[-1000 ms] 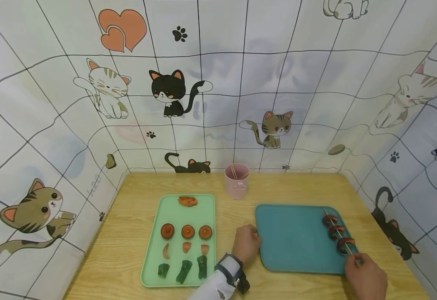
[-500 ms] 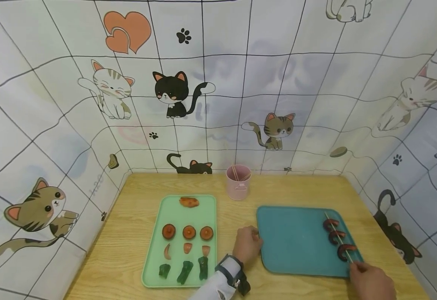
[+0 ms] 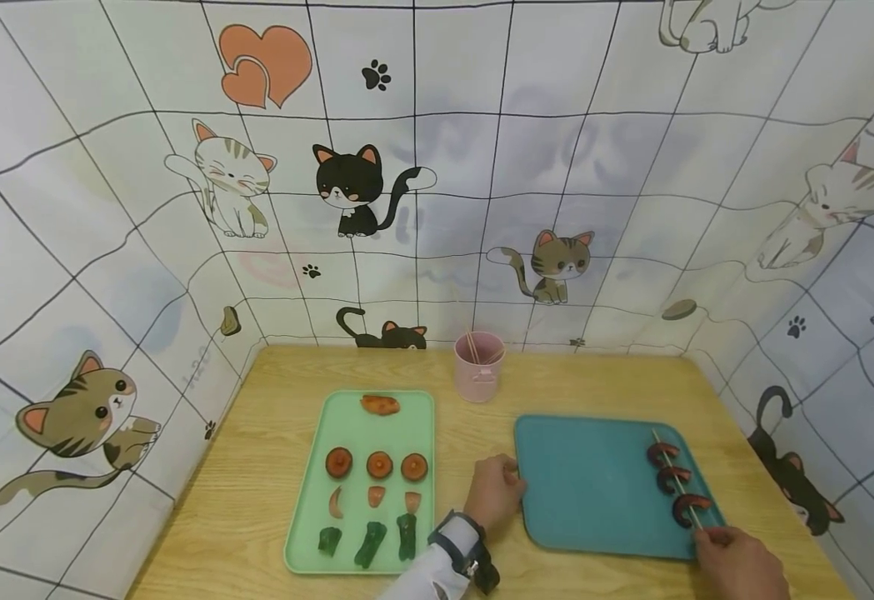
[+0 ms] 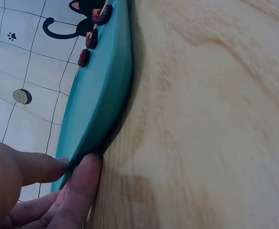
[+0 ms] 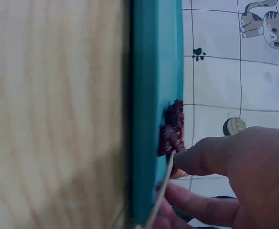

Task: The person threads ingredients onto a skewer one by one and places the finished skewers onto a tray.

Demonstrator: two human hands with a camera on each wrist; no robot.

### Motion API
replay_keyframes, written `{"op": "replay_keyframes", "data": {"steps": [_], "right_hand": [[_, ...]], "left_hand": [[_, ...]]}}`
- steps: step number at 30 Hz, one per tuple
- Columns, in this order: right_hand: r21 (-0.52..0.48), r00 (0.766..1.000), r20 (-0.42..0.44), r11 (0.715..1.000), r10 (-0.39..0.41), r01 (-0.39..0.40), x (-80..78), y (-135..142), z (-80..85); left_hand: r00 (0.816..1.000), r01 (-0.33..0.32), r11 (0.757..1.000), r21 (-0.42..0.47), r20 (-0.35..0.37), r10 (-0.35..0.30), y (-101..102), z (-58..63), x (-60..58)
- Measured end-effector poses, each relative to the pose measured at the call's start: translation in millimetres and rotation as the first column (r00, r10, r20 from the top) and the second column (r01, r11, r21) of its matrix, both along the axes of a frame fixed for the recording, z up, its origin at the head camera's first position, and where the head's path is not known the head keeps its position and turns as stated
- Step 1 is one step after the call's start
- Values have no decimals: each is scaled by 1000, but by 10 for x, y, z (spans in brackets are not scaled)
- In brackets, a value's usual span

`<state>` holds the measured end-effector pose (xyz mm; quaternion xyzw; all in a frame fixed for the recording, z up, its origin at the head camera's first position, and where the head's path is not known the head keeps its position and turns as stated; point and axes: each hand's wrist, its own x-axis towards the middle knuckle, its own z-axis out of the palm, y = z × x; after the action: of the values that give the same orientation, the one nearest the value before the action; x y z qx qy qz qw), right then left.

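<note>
My left hand (image 3: 495, 493) pinches the left rim of the blue tray (image 3: 586, 483), thumb above and fingers beneath, as the left wrist view shows. Along the tray's right side lies a skewer (image 3: 694, 515) carrying three curled dark red pieces (image 3: 672, 479) that look like octopus tentacle. At the tray's front right corner, my right hand (image 3: 742, 562) pinches the near end of the stick between thumb and fingers. The right wrist view has the thin stick (image 5: 159, 196) running past the fingertips, with the red pieces (image 5: 171, 131) beyond.
A green tray (image 3: 377, 433) on the left holds a brown piece, round mushroom-like caps, small pink pieces and green pepper-like pieces. Behind, a pink cup (image 3: 477, 383) holds several sticks. Cat-printed cloth walls enclose the wooden table (image 3: 594, 379) at the back and sides.
My right hand has slid slightly toward the stick's near end, down and right, and more of the stick shows. The left hand stays on the tray rim. The head view has shifted slightly.
</note>
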<state>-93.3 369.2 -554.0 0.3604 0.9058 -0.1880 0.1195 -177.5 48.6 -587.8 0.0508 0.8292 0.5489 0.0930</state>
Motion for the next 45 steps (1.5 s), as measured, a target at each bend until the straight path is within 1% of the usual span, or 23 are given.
{"op": "replay_keyframes", "data": {"steps": [2,3,4,6,7,9,11,13,14,16,18,20,22,24,26,28,29,31,33,35,38,42,45], "right_hand": [[15,1000,-5,1000,26,-26,-16,-1,27],[14,999,-26,999,34,-33,-32,-8,44],[18,997,-56,999,47,-46,-48,-19,61],[26,984,-162,997,79,-76,-92,-55,93],[24,971,-215,995,101,-99,-117,-78,110],[-6,938,-325,991,123,-132,-181,-144,146],[-19,902,-397,982,167,-190,-249,-232,177],[-42,876,-433,966,213,-256,-327,-334,214],[-53,863,-449,957,231,-284,-369,-392,229],[-71,839,-463,932,285,-356,-452,-505,268],[-80,809,-485,904,332,-419,-535,-622,310],[-91,779,-512,878,363,-469,-621,-743,353],[-91,743,-546,854,387,-512,-718,-862,394],[-100,712,-581,833,395,-544,-828,-977,425],[-105,690,-598,814,407,-572,-950,-1086,448],[-105,681,-601,803,418,-586,-1078,-1194,457],[-116,683,-596,797,421,-592,-1138,-1249,458],[-139,689,-587,786,425,-602,-1259,-1359,452],[-181,700,-582,775,413,-606,-1369,-1470,440],[-221,712,-578,764,398,-607,-1471,-1571,420],[-249,720,-579,759,381,-602,-1612,-1709,381],[-240,715,-585,761,382,-603,-1799,-1878,323],[-234,708,-591,759,386,-608,-1932,-1991,278]], "left_hand": [[1000,14,1000,21,8,-14,-12,17,4],[1000,23,999,36,10,-23,-22,26,4],[999,28,998,52,16,-29,-32,29,1],[999,40,996,83,22,-42,-60,30,-14],[999,40,996,79,13,-42,-78,23,-27],[999,33,996,80,-2,-33,-124,3,-66],[1000,9,998,65,-20,-8,-182,-5,-124],[999,-20,998,62,-39,22,-249,6,-196],[999,-30,996,81,-35,33,-285,30,-233],[997,-57,993,104,-46,62,-358,91,-313],[993,-81,988,129,-70,90,-435,170,-390],[986,-115,984,133,-105,129,-516,249,-473],[973,-159,979,124,-147,176,-601,320,-565],[958,-208,971,114,-175,225,-690,389,-664],[944,-250,962,113,-190,268,-775,459,-769],[932,-284,951,121,-195,304,-857,514,-878],[928,-300,946,125,-191,320,-895,544,-930],[918,-326,935,139,-189,348,-965,591,-1039],[908,-346,927,147,-195,370,-1023,629,-1152],[903,-350,924,153,-208,376,-1064,671,-1260],[902,-326,932,158,-244,357,-1091,735,-1415],[910,-281,948,152,-272,314,-1086,837,-1603],[917,-268,952,145,-265,298,-1072,914,-1728]]}}
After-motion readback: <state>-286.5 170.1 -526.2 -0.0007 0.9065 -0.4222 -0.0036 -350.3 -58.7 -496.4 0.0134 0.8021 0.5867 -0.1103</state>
